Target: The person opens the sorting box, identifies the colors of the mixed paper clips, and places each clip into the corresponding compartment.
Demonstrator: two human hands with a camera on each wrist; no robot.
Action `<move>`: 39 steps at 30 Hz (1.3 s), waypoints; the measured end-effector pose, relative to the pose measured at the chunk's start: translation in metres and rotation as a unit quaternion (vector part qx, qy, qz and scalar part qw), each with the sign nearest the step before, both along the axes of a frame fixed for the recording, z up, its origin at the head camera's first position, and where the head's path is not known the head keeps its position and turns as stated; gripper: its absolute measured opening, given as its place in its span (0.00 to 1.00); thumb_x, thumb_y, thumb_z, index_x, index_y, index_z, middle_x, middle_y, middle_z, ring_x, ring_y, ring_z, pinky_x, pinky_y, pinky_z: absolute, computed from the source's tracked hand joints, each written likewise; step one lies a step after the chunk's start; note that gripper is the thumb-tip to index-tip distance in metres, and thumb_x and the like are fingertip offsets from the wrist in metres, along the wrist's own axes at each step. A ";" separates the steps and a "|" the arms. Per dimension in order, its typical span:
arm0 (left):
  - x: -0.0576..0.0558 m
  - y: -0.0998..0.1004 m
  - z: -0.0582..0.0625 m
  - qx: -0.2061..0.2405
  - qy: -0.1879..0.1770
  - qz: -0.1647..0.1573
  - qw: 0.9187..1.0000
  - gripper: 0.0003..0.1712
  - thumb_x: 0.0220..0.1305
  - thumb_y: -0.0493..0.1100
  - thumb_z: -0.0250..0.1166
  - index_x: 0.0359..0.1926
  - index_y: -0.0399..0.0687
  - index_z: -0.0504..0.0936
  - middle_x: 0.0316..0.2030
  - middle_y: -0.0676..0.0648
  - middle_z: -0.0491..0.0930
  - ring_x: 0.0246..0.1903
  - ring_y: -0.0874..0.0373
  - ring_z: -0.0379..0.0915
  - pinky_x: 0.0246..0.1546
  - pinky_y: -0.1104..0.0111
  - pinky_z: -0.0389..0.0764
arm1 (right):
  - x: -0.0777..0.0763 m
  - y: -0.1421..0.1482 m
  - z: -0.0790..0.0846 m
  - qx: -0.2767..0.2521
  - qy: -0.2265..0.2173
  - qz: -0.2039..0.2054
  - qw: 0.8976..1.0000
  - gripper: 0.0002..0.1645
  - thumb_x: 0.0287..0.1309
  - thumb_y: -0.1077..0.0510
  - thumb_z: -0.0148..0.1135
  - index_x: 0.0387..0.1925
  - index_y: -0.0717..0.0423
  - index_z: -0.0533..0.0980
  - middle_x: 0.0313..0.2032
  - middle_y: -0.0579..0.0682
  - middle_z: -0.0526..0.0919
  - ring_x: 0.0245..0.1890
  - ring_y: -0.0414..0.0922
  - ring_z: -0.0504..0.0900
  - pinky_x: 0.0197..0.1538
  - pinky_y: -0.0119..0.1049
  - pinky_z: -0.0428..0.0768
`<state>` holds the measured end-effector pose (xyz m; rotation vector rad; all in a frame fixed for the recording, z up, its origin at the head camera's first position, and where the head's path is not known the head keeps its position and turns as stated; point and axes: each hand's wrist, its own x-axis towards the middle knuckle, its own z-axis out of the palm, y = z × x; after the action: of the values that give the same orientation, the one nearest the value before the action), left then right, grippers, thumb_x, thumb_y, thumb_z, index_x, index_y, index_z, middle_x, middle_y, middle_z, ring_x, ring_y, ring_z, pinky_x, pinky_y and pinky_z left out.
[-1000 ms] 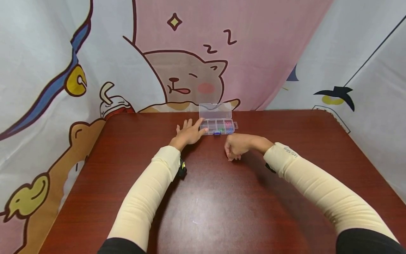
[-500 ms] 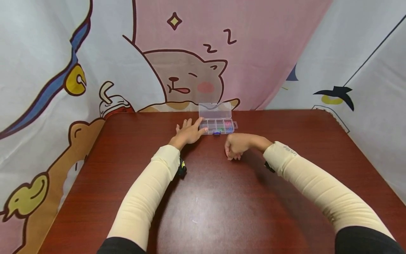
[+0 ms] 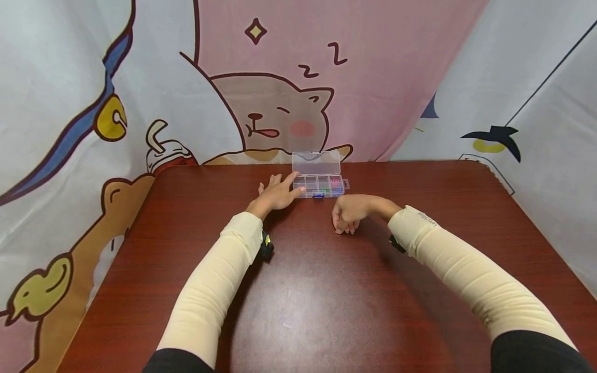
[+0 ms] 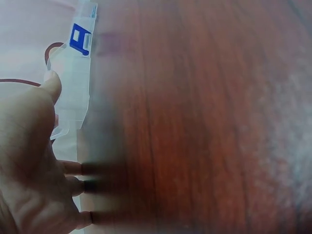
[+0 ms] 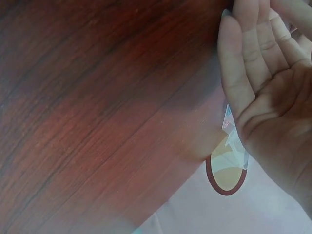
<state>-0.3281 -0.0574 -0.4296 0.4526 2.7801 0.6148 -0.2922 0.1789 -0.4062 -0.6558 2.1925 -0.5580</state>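
A clear plastic compartment box (image 3: 323, 186) stands at the far edge of the table, its lid (image 3: 317, 162) raised at the back. Small green, pink and blue pieces (image 3: 335, 183) lie in some right-hand compartments. My left hand (image 3: 277, 195) spreads across the box's left end, thumb (image 4: 51, 85) at its front wall and the other fingers reaching to the tabletop. Right of the box and nearer me, my right hand (image 3: 351, 211) bends down with fingertips right at the table. In the right wrist view its fingertips leave the frame, so I cannot tell whether they pinch something small.
The brown wooden table (image 3: 298, 290) stretches toward me. A printed cloth (image 3: 401, 62) hangs behind it and at both sides. A blue latch (image 4: 80, 39) sits on the box's front, and a clear hanging tab (image 3: 346, 184) juts from its right end.
My right hand shifts very slightly at the table, its fingers moving a little. The left hand and the box stay in place.
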 end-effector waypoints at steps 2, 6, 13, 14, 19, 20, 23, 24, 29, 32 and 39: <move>0.000 0.000 0.000 0.002 0.001 0.003 1.000 0.39 0.61 0.71 0.39 0.70 0.70 0.43 0.68 0.38 0.42 0.66 0.42 0.30 0.56 0.40 0.35 | 0.000 -0.001 0.000 0.000 0.001 0.001 1.000 0.06 0.48 0.58 0.66 0.25 0.58 0.81 0.19 0.53 0.80 0.20 0.48 0.81 0.28 0.45 0.78; 0.000 -0.001 0.000 0.004 0.003 0.006 1.000 0.40 0.59 0.72 0.40 0.70 0.71 0.43 0.68 0.38 0.43 0.66 0.42 0.30 0.56 0.40 0.36 | 0.000 -0.001 0.001 0.000 -0.002 0.002 1.000 0.06 0.48 0.58 0.66 0.25 0.58 0.81 0.20 0.53 0.80 0.21 0.49 0.81 0.29 0.45 0.78; -0.001 -0.003 -0.003 -0.013 0.012 -0.003 1.000 0.54 0.48 0.74 0.56 0.70 0.68 0.39 0.67 0.38 0.44 0.66 0.42 0.32 0.57 0.41 0.37 | -0.004 0.003 0.003 -0.015 -0.033 -0.022 0.999 0.06 0.50 0.58 0.65 0.27 0.57 0.81 0.23 0.54 0.81 0.23 0.50 0.81 0.31 0.45 0.79; -0.001 -0.003 -0.004 -0.015 0.013 -0.004 1.000 0.58 0.45 0.74 0.58 0.70 0.66 0.38 0.67 0.38 0.44 0.66 0.42 0.31 0.57 0.41 0.37 | -0.006 0.005 0.004 -0.025 -0.040 -0.034 0.998 0.06 0.50 0.58 0.64 0.28 0.57 0.81 0.24 0.55 0.81 0.23 0.50 0.81 0.31 0.46 0.79; 0.000 -0.003 -0.006 -0.029 0.008 0.007 1.000 0.69 0.40 0.73 0.63 0.70 0.49 0.32 0.68 0.40 0.42 0.67 0.45 0.31 0.58 0.44 0.36 | -0.017 0.015 0.011 -0.116 -0.066 -0.113 0.985 0.09 0.50 0.60 0.63 0.32 0.63 0.80 0.25 0.57 0.79 0.24 0.48 0.78 0.36 0.49 0.78; 0.000 -0.003 -0.006 -0.033 0.005 0.008 0.999 0.70 0.40 0.74 0.63 0.70 0.45 0.33 0.69 0.41 0.41 0.67 0.46 0.30 0.59 0.44 0.36 | -0.020 0.017 0.013 -0.136 -0.066 -0.129 0.980 0.11 0.51 0.60 0.62 0.33 0.65 0.80 0.25 0.58 0.79 0.24 0.47 0.78 0.36 0.49 0.78; 0.001 -0.003 -0.005 -0.057 0.007 0.004 0.998 0.68 0.42 0.75 0.60 0.69 0.38 0.39 0.69 0.40 0.40 0.67 0.46 0.30 0.59 0.45 0.37 | -0.026 0.023 0.018 -0.188 -0.061 -0.186 0.963 0.15 0.52 0.60 0.62 0.37 0.70 0.77 0.25 0.58 0.78 0.24 0.47 0.77 0.37 0.49 0.77; 0.001 -0.003 -0.005 -0.065 0.008 0.002 0.998 0.67 0.42 0.75 0.59 0.69 0.37 0.41 0.69 0.40 0.40 0.67 0.46 0.30 0.59 0.45 0.37 | -0.028 0.024 0.020 -0.204 -0.061 -0.204 0.956 0.17 0.53 0.60 0.62 0.39 0.72 0.76 0.25 0.57 0.78 0.24 0.47 0.77 0.37 0.49 0.77; 0.000 -0.004 -0.004 -0.085 -0.003 -0.008 0.996 0.65 0.44 0.76 0.56 0.69 0.37 0.43 0.69 0.40 0.37 0.67 0.46 0.27 0.59 0.44 0.36 | -0.036 0.027 0.021 -0.268 -0.070 -0.315 0.908 0.22 0.55 0.59 0.61 0.46 0.73 0.72 0.27 0.57 0.78 0.24 0.46 0.78 0.41 0.49 0.76; -0.001 -0.004 -0.004 -0.089 -0.008 -0.010 0.996 0.66 0.45 0.76 0.55 0.69 0.37 0.42 0.69 0.40 0.36 0.67 0.46 0.26 0.59 0.44 0.36 | -0.040 0.025 0.021 -0.296 -0.065 -0.379 0.874 0.23 0.55 0.59 0.61 0.48 0.72 0.71 0.28 0.56 0.78 0.24 0.45 0.78 0.42 0.48 0.76; -0.001 -0.003 -0.004 -0.094 -0.007 -0.013 0.996 0.65 0.45 0.77 0.54 0.69 0.38 0.42 0.69 0.41 0.37 0.67 0.47 0.28 0.59 0.46 0.36 | -0.047 0.022 0.017 -0.313 -0.046 -0.449 0.835 0.22 0.56 0.60 0.61 0.49 0.70 0.70 0.32 0.56 0.80 0.23 0.42 0.77 0.35 0.39 0.79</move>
<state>-0.3289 -0.0601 -0.4339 0.4412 2.7790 0.3458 -0.3396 0.2009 -0.3887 0.1742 2.1127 -1.7964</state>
